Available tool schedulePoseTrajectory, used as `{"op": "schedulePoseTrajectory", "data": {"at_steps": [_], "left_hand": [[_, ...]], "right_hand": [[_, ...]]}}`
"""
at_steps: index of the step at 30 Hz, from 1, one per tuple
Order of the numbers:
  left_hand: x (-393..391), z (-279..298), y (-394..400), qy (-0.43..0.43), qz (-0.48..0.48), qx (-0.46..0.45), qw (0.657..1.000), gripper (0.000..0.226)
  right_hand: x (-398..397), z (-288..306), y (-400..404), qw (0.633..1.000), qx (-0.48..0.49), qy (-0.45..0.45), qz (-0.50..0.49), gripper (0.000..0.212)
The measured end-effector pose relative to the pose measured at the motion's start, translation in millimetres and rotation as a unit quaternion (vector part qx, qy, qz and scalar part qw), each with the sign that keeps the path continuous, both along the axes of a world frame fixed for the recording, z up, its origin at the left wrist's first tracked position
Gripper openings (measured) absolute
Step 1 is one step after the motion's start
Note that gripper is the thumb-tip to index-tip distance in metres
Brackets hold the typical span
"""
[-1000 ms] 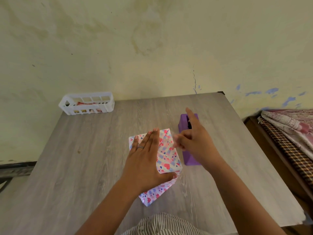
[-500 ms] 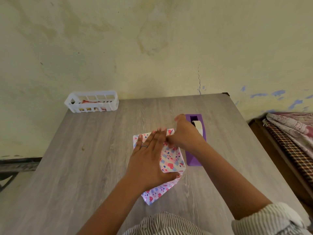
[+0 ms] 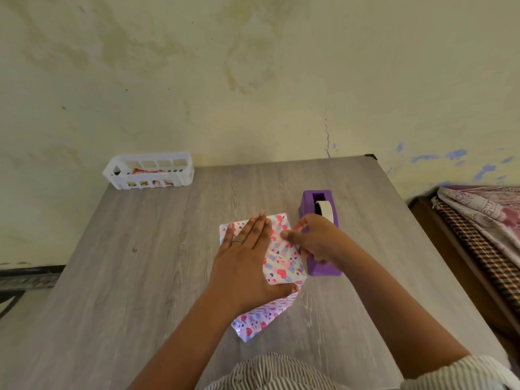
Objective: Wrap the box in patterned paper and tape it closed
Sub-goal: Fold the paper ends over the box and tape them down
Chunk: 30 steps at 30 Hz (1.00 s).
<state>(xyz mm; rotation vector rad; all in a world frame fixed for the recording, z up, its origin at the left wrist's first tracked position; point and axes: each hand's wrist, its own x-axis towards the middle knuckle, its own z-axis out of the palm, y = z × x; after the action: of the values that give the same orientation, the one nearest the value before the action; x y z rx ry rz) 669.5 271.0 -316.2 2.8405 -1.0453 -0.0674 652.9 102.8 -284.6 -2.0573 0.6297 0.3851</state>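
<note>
The box [image 3: 281, 257], wrapped in heart-patterned paper [image 3: 260, 319], lay in the middle of the grey table [image 3: 126, 277], just left of the purple tape dispenser [image 3: 320, 266]. The left hand [image 3: 247, 263] pressed flat on top of it, fingers straight and together, thumb along the near edge. The right hand [image 3: 315, 240] had its fingers curled at the box's right edge; whether it pinched tape could not be told. A white basket [image 3: 149, 173] stood at the far left corner

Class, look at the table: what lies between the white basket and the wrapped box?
Only bare table between basket and wrapped box, in the head view.
</note>
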Motion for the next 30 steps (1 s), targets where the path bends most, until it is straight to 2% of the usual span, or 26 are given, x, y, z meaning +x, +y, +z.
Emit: {"op": "schedulePoseTrajectory", "data": {"at_steps": [2,4,6,9,12,15,18,20,25,28,30], "left_hand": [[-0.1,-0.5,0.7,-0.003,0.0,-0.002,1.0,0.122],[-1.1,-0.4,1.7,0.0,0.001,-0.005,1.0,0.123],[-1.4,0.4,2.9,0.007,0.003,-0.007,1.0,0.121],[-1.7,-0.3,2.8,-0.001,0.002,-0.006,1.0,0.121],[-3.2,-1.2,2.9,0.001,0.001,0.004,1.0,0.123],[-3.0,-0.4,2.7,0.0,0.002,0.003,1.0,0.123],[-3.4,-0.2,2.9,0.004,0.0,-0.001,1.0,0.123],[-3.9,0.5,2.8,0.006,-0.001,0.001,1.0,0.126],[-5.2,2.9,2.7,0.005,-0.001,0.001,1.0,0.124],[-4.7,3.0,2.0,0.008,0.001,0.002,1.0,0.125],[-4.4,3.0,2.2,0.01,-0.001,0.006,1.0,0.126]], "right_hand": [[-8.9,-3.2,-3.8,0.998,0.053,-0.001,-0.029,0.026],[-17.9,-11.1,-9.4,0.996,0.068,-0.003,-0.053,0.02],[-26.5,-24.0,-17.1,0.994,0.046,-0.029,-0.092,0.016],[-35.2,-48.8,-43.3,0.971,-0.016,-0.103,-0.215,0.022],[-39.7,-70.3,-63.3,0.962,-0.084,-0.074,-0.25,0.026],[-33.9,-83.7,-65.0,0.968,0.013,-0.037,-0.247,0.03],[-24.2,-87.7,-64.7,0.923,0.186,-0.022,-0.336,0.021],[-18.7,-90.0,-68.5,0.89,0.267,-0.019,-0.37,0.014],[-17.5,-83.3,-68.0,0.865,0.329,-0.018,-0.378,0.01],[-17.9,-73.0,-64.8,0.839,0.372,-0.045,-0.393,0.0],[-19.8,-69.4,-61.4,0.828,0.39,-0.062,-0.397,0.002]]}}
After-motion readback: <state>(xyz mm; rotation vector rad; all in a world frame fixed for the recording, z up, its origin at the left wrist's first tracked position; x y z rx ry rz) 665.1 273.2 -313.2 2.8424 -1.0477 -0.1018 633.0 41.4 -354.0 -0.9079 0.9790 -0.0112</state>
